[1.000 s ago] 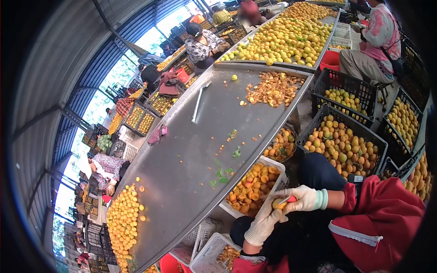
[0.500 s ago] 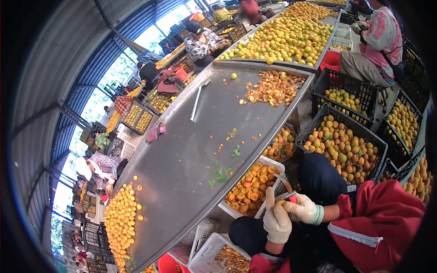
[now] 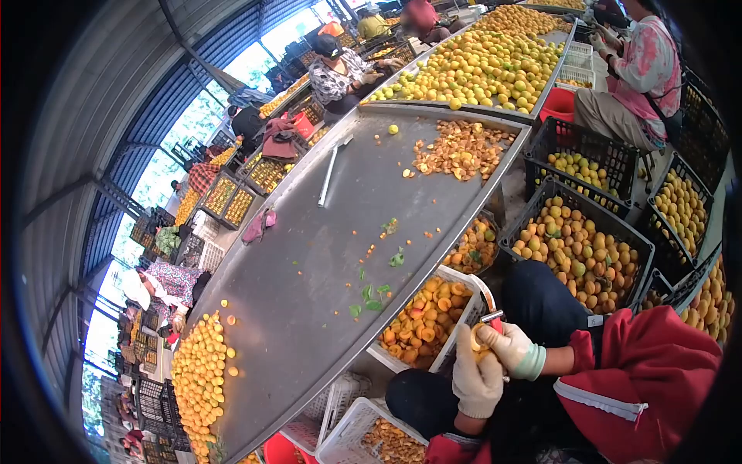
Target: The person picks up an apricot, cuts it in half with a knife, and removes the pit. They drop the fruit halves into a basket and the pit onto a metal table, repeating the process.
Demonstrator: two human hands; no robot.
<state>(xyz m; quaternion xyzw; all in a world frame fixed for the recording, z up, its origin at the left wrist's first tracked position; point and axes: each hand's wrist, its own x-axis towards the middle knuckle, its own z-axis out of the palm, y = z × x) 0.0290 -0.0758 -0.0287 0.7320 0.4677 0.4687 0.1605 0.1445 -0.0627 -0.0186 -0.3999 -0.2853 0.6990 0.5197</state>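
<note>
My left hand [image 3: 476, 380], in a white knit glove, is closed around a yellow-orange apricot [image 3: 481, 344]. My gloved right hand [image 3: 516, 353] presses against the same fruit from the right and grips a red-handled tool [image 3: 495, 321] with a metal collar and a curved, blade-like end pointing up. Both hands are together over my lap. Just beyond them stands a white crate [image 3: 456, 357] of halved orange apricots [image 3: 423, 321]. Nearer me on the left is another white crate [image 3: 340, 447] with small brown-orange pieces [image 3: 393, 442].
A long metal table [image 3: 294, 309] carries whole apricots [image 3: 199, 379], leaves, pitted pieces [image 3: 462, 151] and a metal rod [image 3: 334, 170]. Black crates [image 3: 591, 290] of apricots flank my right. A person [image 3: 641, 77] sits at the upper right; others work across the table.
My left index finger, which pointed up, has folded in around the apricot. The right hand has turned, and the tool's curved end now points higher. The view has shifted slightly.
</note>
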